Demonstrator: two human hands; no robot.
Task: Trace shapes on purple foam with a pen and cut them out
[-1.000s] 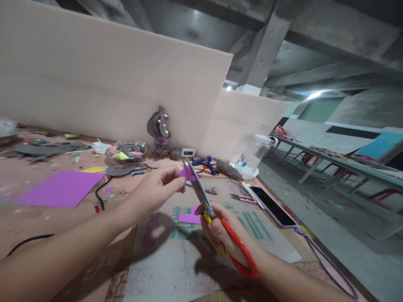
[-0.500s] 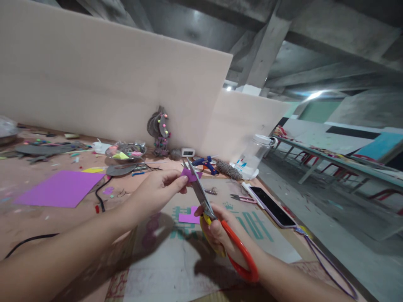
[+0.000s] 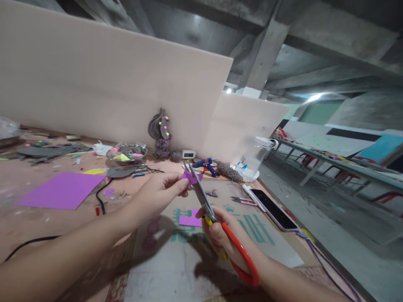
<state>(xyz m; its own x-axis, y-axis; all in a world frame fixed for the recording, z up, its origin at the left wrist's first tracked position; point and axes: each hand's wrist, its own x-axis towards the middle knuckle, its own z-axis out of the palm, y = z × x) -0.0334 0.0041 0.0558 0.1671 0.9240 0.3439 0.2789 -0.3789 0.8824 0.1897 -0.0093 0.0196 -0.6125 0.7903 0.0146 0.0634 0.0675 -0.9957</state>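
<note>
Here, above the middle of the table (image 3: 37, 235), the left hand (image 3: 157, 193) pinches a small purple paper scrap (image 3: 188, 177) at its fingertips. Just right, the right hand (image 3: 220, 235) is clamped on orange-handled scissors (image 3: 217, 226), whose blades slant up and away, tips meeting the scrap's right edge.

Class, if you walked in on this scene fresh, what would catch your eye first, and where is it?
At centre, the right hand works orange-handled scissors into a small purple piece pinched by the left hand. A large purple sheet lies on the table's left, and a phone at right.
</note>
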